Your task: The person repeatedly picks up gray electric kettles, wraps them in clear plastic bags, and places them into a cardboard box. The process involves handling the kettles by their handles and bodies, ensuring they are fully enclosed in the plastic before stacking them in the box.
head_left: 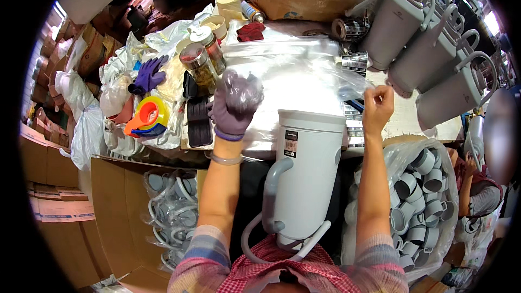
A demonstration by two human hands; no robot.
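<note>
My left hand (228, 114), in a purple-grey glove, is closed on a crumpled transparent plastic bag (242, 93) above the worktable. To the right my bare right hand (377, 109) is raised with its fingers pinched together. A stretched, motion-blurred piece of transparent film (350, 82) runs up to its fingertips. Between my forearms a large light-grey jug (309, 179) leans against my lap with its wide end toward the table. It has a grey side handle (269, 192), a curved carrying handle at the near end and a dark label. Neither hand touches the jug.
Several finished grey jugs (399, 27) stand at the back right. Grey cup-like parts (420, 206) fill a lined box on the right; bagged handles (173, 211) lie in a carton on the left. Glass jars (199, 68), tape rolls (147, 116) and a purple glove (149, 75) sit left of the plastic sheets.
</note>
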